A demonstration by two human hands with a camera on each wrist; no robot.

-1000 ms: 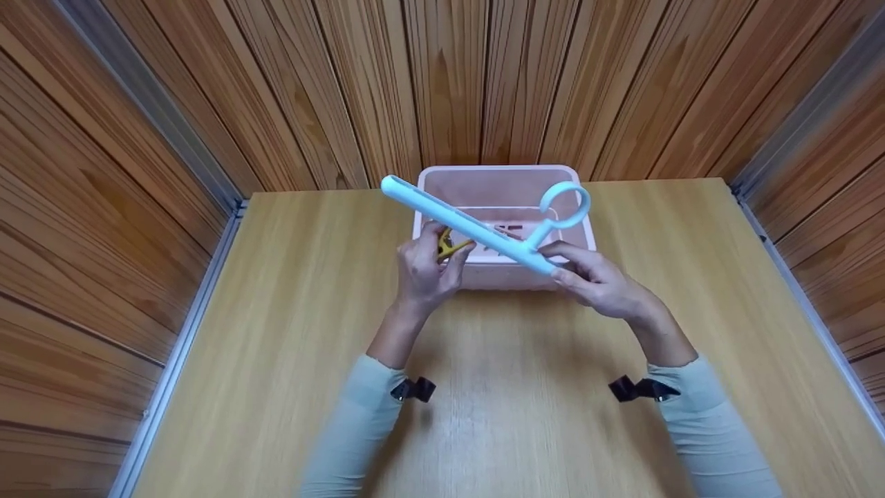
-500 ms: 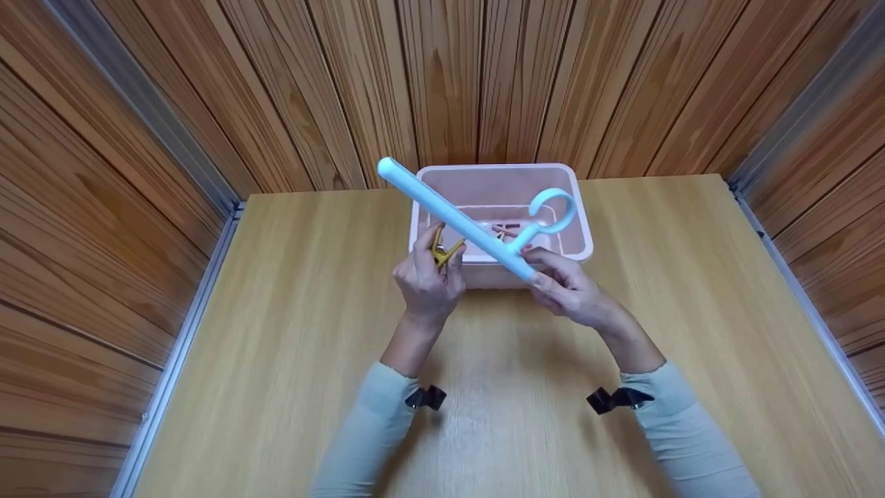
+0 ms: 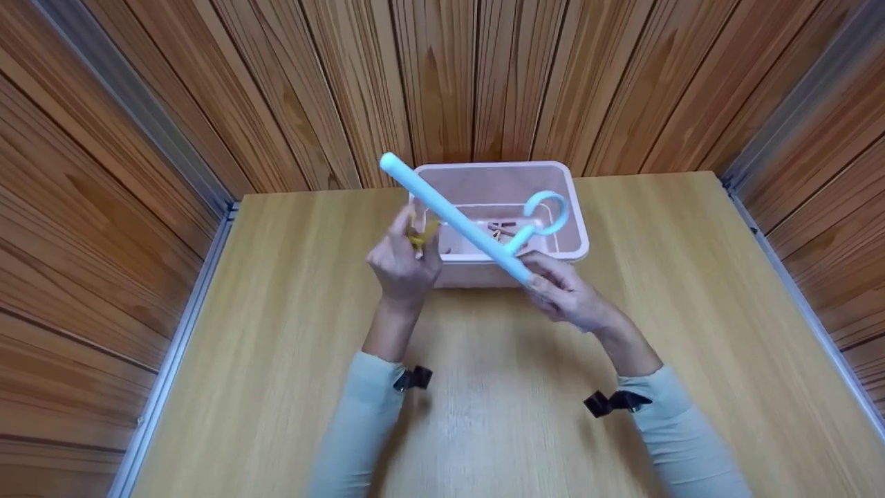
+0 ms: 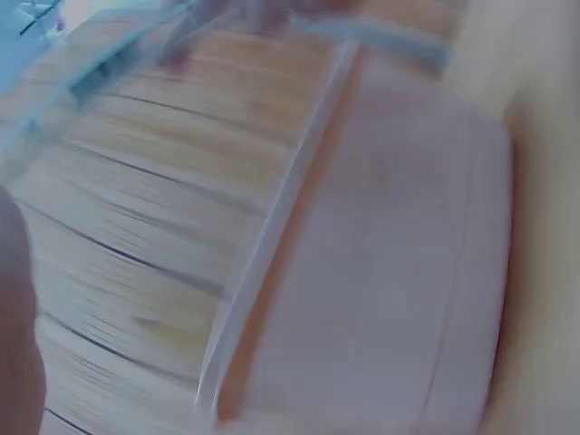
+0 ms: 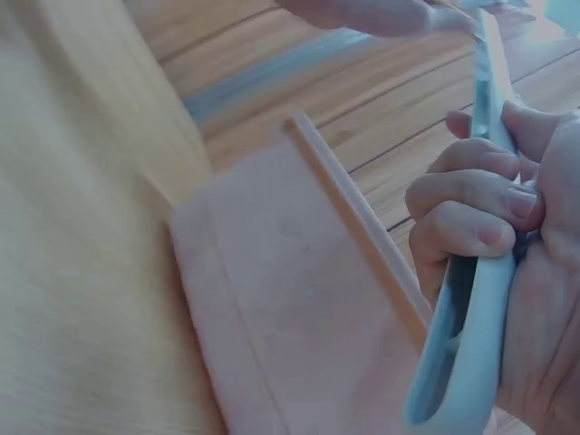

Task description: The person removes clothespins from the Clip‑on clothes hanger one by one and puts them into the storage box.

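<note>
My right hand [image 3: 563, 290] grips a light blue clothes hanger [image 3: 449, 214] near one end. The hanger slants up to the left over the bin, its round hook on the right. In the right wrist view, fingers [image 5: 471, 199] curl around the hanger's hollow bar [image 5: 485, 344]. To the left of the bar, my left hand [image 3: 402, 270] pinches a yellow spring clip [image 3: 422, 236], which is blurred and apart from the hanger. The left wrist view is smeared by motion and does not show the clip clearly.
A pale pink plastic bin [image 3: 581, 228] stands at the back of the wooden table [image 3: 484, 387], beneath the hanger. Several small clothespins [image 3: 501, 229] lie inside it. Wood-panelled walls [image 3: 442, 83] close off the back and both sides.
Over the last second my right hand and the hanger shifted left and nearer. In the last half second my left hand moved left with the yellow clip, away from the bar.
</note>
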